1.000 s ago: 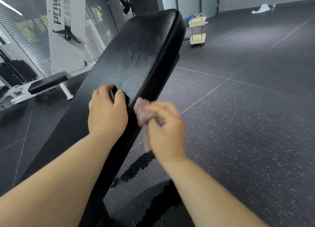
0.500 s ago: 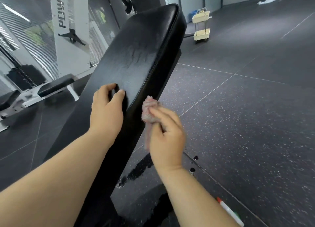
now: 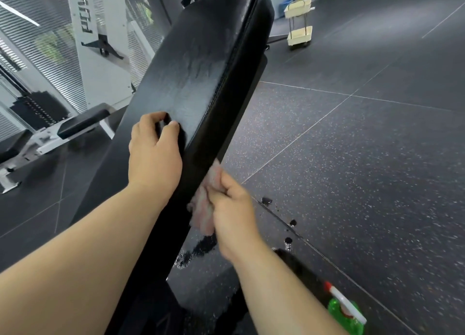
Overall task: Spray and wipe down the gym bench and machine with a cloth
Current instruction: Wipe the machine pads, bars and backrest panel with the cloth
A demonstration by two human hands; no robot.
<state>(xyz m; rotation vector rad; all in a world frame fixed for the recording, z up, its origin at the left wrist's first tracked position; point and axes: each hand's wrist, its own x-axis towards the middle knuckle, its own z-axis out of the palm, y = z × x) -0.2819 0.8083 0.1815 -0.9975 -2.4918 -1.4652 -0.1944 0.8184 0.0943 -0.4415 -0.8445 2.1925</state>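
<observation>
Two hands at bench (image 3: 201,77); partial "POWE" lettering (image 3: 86,7) behind.

My fuzzy pink cloth (image 3: 205,208) rubs the bench pad (image 3: 201,70), glossy black vinyl streaked wet, above matt speckled rubber flooring (image 3: 352,171).

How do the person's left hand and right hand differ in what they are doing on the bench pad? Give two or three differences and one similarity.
The left hand lies on the top face of the bench pad, its fingers curled with no cloth in it; the right hand is against the pad's side edge. The right hand grips a pink cloth. The left looks sharp, the right motion-blurred. Both touch the same pad.
</observation>
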